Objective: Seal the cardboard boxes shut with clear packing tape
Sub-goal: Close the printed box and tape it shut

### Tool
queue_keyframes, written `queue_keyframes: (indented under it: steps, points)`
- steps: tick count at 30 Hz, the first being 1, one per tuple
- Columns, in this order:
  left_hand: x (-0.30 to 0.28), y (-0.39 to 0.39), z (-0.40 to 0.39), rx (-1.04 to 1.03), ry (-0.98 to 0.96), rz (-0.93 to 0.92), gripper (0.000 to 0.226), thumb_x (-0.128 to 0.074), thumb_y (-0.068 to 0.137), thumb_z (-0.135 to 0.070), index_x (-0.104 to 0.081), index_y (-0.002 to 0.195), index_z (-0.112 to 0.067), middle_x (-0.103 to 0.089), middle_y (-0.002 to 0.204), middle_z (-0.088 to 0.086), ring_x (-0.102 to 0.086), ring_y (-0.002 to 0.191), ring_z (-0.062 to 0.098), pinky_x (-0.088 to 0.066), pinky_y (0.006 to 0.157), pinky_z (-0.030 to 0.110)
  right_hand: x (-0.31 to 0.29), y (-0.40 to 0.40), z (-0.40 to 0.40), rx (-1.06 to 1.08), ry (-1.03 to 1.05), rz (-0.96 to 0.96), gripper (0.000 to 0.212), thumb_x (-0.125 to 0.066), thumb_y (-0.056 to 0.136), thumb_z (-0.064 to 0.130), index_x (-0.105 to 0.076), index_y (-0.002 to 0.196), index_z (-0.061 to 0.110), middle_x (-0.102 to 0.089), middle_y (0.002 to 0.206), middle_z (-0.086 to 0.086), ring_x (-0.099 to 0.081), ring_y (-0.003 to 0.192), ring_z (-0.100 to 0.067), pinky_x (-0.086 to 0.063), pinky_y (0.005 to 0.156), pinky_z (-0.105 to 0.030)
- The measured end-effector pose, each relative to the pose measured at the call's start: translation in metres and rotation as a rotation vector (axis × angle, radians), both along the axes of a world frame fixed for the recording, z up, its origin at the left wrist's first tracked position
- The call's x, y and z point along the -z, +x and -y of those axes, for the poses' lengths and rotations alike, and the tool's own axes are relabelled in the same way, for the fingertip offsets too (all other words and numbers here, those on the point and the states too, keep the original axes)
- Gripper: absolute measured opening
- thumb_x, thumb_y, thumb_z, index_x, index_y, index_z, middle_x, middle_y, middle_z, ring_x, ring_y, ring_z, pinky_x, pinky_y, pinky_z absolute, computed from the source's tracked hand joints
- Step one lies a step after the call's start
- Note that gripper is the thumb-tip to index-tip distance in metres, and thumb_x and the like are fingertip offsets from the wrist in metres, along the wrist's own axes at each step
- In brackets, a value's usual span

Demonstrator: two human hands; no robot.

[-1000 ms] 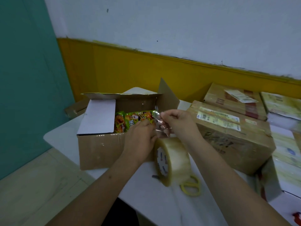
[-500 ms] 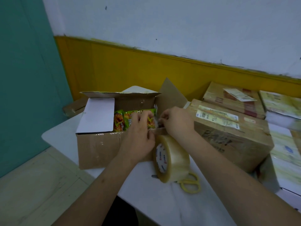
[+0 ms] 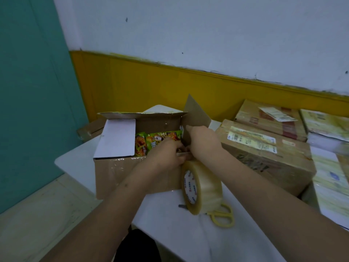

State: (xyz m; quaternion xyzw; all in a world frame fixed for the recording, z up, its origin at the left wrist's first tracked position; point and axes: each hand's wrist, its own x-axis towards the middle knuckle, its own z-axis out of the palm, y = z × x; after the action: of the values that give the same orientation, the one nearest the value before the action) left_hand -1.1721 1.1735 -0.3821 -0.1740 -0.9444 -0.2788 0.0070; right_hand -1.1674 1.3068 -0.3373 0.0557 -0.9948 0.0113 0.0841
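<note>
Open cardboard box (image 3: 132, 173) sits at ten o'clock on the desk (image 3: 170, 233), flaps up; judged light, stiff-walled, best held at its flap edges. Inside: snack packets (image 3: 149, 141). Both hands meet at its near right corner: left hand (image 3: 166, 154) fingers curled, right hand (image 3: 204, 140) pressing; what they hold cannot be told. Tape roll (image 3: 202, 186) stands on edge at four o'clock of the box.
</note>
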Motion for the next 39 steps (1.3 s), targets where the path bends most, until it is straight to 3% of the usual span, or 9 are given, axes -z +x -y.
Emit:
queue_keyframes:
  steps: [8, 13, 17, 22, 27, 30, 33, 36, 39]
  points:
    - [-0.007, -0.013, -0.003, 0.147, -0.041, 0.134, 0.035, -0.064, 0.097, -0.041, -0.078, 0.098, -0.009, -0.074, 0.094, 0.01, -0.068, 0.091, 0.024, -0.051, 0.079, 0.035, -0.026, 0.002, -0.005, -0.241, 0.288, -0.052, 0.035, -0.061, 0.088, 0.012, -0.063, 0.12, 0.023, -0.065, 0.111, -0.003, -0.062, 0.105, -0.025, -0.041, 0.063, -0.032]
    - [-0.017, -0.019, -0.02, 0.231, -0.134, 0.026, 0.03, -0.064, 0.096, -0.037, -0.074, 0.085, -0.01, -0.07, 0.078, 0.004, -0.064, 0.076, 0.02, -0.05, 0.071, 0.038, -0.021, 0.045, -0.051, -0.115, -0.465, -0.313, 0.012, -0.056, 0.096, 0.029, -0.065, 0.091, 0.023, -0.067, 0.082, 0.003, -0.061, 0.078, -0.017, -0.048, 0.063, -0.035]
    - [-0.01, -0.025, -0.024, 0.201, -0.121, 0.089, 0.045, -0.064, 0.097, -0.039, -0.063, 0.059, -0.014, -0.049, 0.054, 0.002, -0.045, 0.052, 0.011, -0.033, 0.056, 0.033, 0.023, 0.091, -0.049, 0.156, -0.761, 0.066, 0.046, -0.046, 0.091, 0.067, -0.06, 0.091, 0.023, -0.063, 0.083, 0.008, -0.058, 0.078, -0.009, -0.046, 0.068, -0.03]
    - [-0.006, -0.025, -0.025, 0.195, -0.048, 0.084, 0.047, -0.061, 0.1, -0.035, -0.058, 0.054, -0.025, -0.047, 0.052, -0.004, -0.044, 0.052, 0.006, -0.034, 0.058, 0.031, 0.041, 0.119, -0.035, 0.132, -1.169, 0.229, 0.017, -0.049, 0.095, 0.057, -0.057, 0.097, 0.043, -0.06, 0.095, 0.021, -0.057, 0.086, 0.002, -0.045, 0.068, -0.015]
    - [-0.002, -0.02, -0.021, 0.186, -0.005, 0.026, 0.047, -0.059, 0.1, -0.041, -0.059, 0.055, -0.031, -0.056, 0.05, -0.015, -0.05, 0.052, -0.002, -0.032, 0.057, 0.029, 0.048, 0.126, -0.042, 0.118, -1.324, 0.261, 0.024, -0.047, 0.097, 0.052, -0.062, 0.089, 0.035, -0.067, 0.096, 0.015, -0.062, 0.089, -0.001, -0.051, 0.086, -0.029]
    - [0.001, -0.01, -0.016, 0.166, -0.082, -0.061, 0.035, -0.052, 0.102, -0.046, -0.076, 0.087, -0.027, -0.071, 0.082, -0.011, -0.063, 0.079, 0.006, -0.043, 0.067, 0.032, 0.061, 0.134, -0.059, 0.113, -1.236, 0.075, 0.026, -0.045, 0.102, 0.041, -0.061, 0.082, 0.037, -0.064, 0.086, 0.017, -0.059, 0.085, -0.003, -0.044, 0.075, -0.016]
    - [0.006, 0.008, -0.003, 0.034, 0.081, -0.326, 0.032, -0.048, 0.105, -0.034, -0.071, 0.122, -0.018, -0.069, 0.116, 0.001, -0.06, 0.105, 0.014, -0.048, 0.089, 0.032, 0.081, 0.135, -0.088, -0.027, -0.713, -0.013, 0.019, -0.055, 0.098, 0.02, -0.067, 0.085, 0.028, -0.065, 0.083, 0.011, -0.059, 0.079, -0.01, -0.036, 0.065, -0.01]
    - [0.013, 0.056, -0.003, -0.222, 0.484, -0.575, 0.02, -0.05, 0.102, -0.02, -0.069, 0.102, -0.013, -0.063, 0.1, 0.0, -0.057, 0.09, 0.007, -0.042, 0.077, 0.014, 0.093, 0.134, -0.101, -0.19, -0.356, 0.113, 0.01, -0.059, 0.089, 0.02, -0.069, 0.087, 0.022, -0.067, 0.091, -0.002, -0.058, 0.083, -0.02, -0.04, 0.07, -0.027]
    - [0.019, 0.107, -0.026, -0.363, 0.785, -0.267, 0.017, -0.051, 0.103, -0.024, -0.062, 0.091, -0.018, -0.062, 0.081, -0.004, -0.056, 0.07, -0.001, -0.04, 0.061, 0.011, 0.086, 0.136, -0.1, -0.228, -0.317, 0.17, 0.014, -0.068, 0.086, 0.022, -0.058, 0.08, 0.03, -0.061, 0.085, -0.002, -0.056, 0.079, -0.017, -0.046, 0.071, -0.032]
